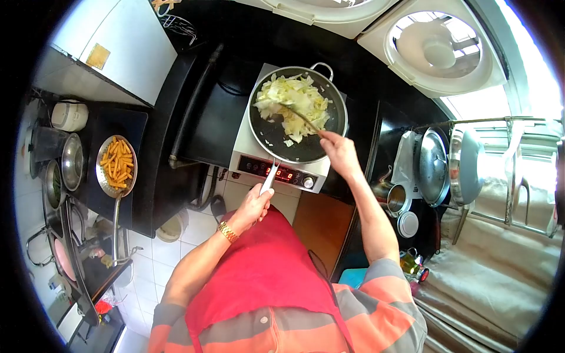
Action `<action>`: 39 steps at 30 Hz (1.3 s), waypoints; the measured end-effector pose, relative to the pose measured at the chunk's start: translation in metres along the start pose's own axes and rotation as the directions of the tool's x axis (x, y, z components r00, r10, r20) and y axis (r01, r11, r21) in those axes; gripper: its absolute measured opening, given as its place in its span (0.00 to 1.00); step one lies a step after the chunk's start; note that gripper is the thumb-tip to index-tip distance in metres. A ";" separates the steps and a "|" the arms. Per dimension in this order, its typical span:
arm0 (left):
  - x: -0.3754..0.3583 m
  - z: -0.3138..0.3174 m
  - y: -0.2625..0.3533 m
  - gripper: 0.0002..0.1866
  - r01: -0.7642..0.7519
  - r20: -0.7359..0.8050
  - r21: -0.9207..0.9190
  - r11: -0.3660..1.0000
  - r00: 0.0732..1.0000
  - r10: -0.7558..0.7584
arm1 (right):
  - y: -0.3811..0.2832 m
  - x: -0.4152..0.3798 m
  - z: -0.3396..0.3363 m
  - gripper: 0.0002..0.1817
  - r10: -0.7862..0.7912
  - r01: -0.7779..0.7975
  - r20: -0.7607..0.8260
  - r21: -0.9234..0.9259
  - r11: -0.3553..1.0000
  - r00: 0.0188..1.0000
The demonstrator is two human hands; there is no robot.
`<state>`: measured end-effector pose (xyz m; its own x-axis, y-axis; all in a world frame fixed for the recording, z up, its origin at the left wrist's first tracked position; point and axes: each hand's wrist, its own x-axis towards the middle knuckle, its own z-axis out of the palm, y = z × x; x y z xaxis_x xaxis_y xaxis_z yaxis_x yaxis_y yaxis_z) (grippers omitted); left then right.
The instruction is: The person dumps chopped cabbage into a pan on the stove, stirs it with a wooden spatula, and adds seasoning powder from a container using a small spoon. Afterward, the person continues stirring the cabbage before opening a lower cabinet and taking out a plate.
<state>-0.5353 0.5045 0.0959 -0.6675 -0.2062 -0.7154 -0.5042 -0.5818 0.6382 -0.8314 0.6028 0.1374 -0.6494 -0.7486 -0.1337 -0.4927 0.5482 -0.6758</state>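
Note:
A round dark pan [294, 154] sits on a white induction cooker [244, 147] whose red display is lit. Chopped pale green cabbage [294, 97] is heaped in the pan's upper left part, with a few small bits lower down. My left hand [254, 203] is closed round the pan's metal handle [269, 177]. My right hand [341, 154], at the pan's right edge, grips a thin brown utensil [303, 119]. The far end of that utensil is hidden in the cabbage.
At the left, a perforated ladle [101, 176] holds orange strips [118, 162], near metal bowls [72, 162]. Metal lids [432, 167] hang on a rack at the right, beside a metal pot [395, 199]. White fans [438, 50] stand above right.

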 end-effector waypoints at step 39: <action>0.000 0.000 0.004 0.13 0.013 0.004 0.010 1.000 1.000 -0.013 | -0.001 -0.013 -0.097 0.19 -0.106 0.217 0.246 -0.488 0.846 0.964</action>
<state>-0.5366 0.5022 0.0984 -0.6635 -0.1954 -0.7222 -0.5183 -0.5761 0.6320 -0.8789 0.6483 0.2101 -0.4313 -0.8709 -0.2355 -0.8402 0.4828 -0.2469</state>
